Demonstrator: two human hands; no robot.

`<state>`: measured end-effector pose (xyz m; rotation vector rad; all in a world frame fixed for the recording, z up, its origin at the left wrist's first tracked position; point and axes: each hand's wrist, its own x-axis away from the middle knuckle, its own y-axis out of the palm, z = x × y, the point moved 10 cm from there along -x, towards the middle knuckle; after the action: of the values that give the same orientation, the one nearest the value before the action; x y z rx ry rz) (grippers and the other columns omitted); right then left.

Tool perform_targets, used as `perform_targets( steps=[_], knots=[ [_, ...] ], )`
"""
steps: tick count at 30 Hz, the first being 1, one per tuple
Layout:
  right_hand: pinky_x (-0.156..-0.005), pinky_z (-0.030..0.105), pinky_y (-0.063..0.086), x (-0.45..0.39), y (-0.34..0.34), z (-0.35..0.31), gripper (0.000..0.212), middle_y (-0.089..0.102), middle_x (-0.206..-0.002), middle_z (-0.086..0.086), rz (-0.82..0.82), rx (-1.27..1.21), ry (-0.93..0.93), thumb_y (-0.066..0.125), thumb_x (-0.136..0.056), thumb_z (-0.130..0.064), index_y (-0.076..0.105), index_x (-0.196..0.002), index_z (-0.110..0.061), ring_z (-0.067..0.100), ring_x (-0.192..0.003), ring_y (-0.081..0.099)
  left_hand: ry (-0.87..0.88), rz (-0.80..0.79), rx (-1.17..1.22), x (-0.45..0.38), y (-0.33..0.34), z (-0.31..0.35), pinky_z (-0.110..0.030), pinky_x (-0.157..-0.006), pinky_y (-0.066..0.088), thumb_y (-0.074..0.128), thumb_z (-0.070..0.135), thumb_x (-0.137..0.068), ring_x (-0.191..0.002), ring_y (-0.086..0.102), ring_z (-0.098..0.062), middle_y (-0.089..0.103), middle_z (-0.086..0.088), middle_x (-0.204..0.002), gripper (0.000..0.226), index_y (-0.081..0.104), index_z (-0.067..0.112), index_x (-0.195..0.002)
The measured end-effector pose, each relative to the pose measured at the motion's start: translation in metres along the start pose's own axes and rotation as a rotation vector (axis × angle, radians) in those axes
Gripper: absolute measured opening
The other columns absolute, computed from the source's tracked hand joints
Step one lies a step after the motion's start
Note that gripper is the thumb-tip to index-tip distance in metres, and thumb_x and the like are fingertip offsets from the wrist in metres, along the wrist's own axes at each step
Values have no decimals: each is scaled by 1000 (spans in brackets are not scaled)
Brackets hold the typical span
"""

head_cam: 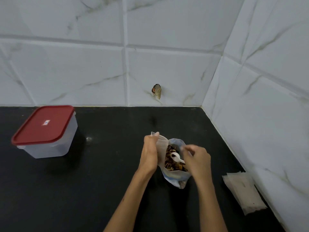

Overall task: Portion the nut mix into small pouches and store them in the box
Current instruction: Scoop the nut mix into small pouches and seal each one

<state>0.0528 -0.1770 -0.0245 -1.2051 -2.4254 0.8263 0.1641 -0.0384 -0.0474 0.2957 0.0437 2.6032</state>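
1. A small clear pouch [161, 144] is pinched at its top edge by the curled fingers of the left hand [149, 152], just below the middle of the frame.
2. The right hand [197, 160] is held over the open bag [175, 177] of nut mix [170, 162]; its fingers are curled and blurred, and whether anything is gripped cannot be told.
3. A white spoon [175, 157] is seen lying in the nut mix, its handle running under the right hand.
4. The bag is set on a black counter [100, 181], between the two hands, with the pouch held against its left rim.
5. A stack of flat pouches [244, 192] is laid at the lower right, beside the side wall.
6. The box [48, 144], translucent with a red lid [44, 125] closed on it, is placed at the left of the frame, well apart from the hands.
7. The counter is bounded by a corner of white marbled tiles [66, 67] at the back and right.
8. A small brownish scrap [156, 91] is seen stuck on the back wall above the hands.
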Motion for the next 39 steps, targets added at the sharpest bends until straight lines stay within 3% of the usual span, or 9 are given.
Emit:
perform_targets(
  steps=[4,9,12,14,18,26,30,35,39],
  knots=[
    [-80,19,51,6,17,-33,14,73,-92,-6,-157,-545,-34,66,-87,-32,72,-95,-23,3,-90,67,5,40,63,-6,-11,-2,-42,-77,49,33,66,-64,-98,59,-27,62,-22,-111,81,59,4,-109],
    [-70,16,53,17,48,-54,15,74,-84,-5,-275,-620,-89,71,-83,-13,69,-98,-15,4,-84,70,9,56,9,-6,-22,2,-46,-77,53,40,48,-74,-97,63,-32,65,-18,-107,52,61,12,-104],
    [-82,31,56,13,55,-50,12,75,-89,-1,-261,-633,-68,68,-86,-16,72,-96,-15,13,-90,70,39,72,21,-4,-32,9,-39,-68,54,46,19,-92,-86,63,-24,66,-12,-97,18,59,10,-100],
    [-86,37,56,11,59,-48,12,75,-90,1,-276,-651,-43,67,-86,-17,73,-96,-14,15,-91,70,81,64,41,-3,-39,12,-31,-58,53,49,10,-93,-80,65,-22,68,-14,-92,15,61,4,-99],
    [-86,44,56,12,69,-45,14,73,-94,8,-321,-734,34,67,-85,-21,74,-93,-12,26,-98,68,130,44,76,-1,-48,17,-33,-56,56,56,5,-91,-74,69,-24,70,-17,-83,12,67,0,-92],
    [-74,46,58,16,75,-50,12,69,-100,20,-338,-939,133,65,-86,-14,69,-91,-4,33,-97,66,172,-24,266,5,-45,25,-40,-71,57,59,12,-90,-79,68,-22,71,-13,-85,17,70,-1,-95],
    [-84,56,53,18,72,-52,10,69,-91,20,-300,-960,99,64,-86,-11,69,-88,-3,36,-92,64,179,-54,284,10,-40,26,-38,-68,58,64,16,-83,-78,69,-22,71,-13,-84,19,70,1,-94],
    [-86,60,51,22,68,-49,14,68,-87,13,-257,-964,90,65,-84,-12,71,-72,-16,33,-93,63,158,-55,328,14,-37,24,-32,-61,57,62,12,-87,-72,68,-18,70,-11,-79,14,69,0,-91],
    [-85,61,50,25,65,-47,14,66,-85,14,-226,-990,117,62,-86,-10,68,-73,-14,31,-88,62,144,-33,338,15,-37,23,-41,-70,56,60,9,-90,-79,66,-26,69,-19,-88,13,70,1,-90]
  ],
)
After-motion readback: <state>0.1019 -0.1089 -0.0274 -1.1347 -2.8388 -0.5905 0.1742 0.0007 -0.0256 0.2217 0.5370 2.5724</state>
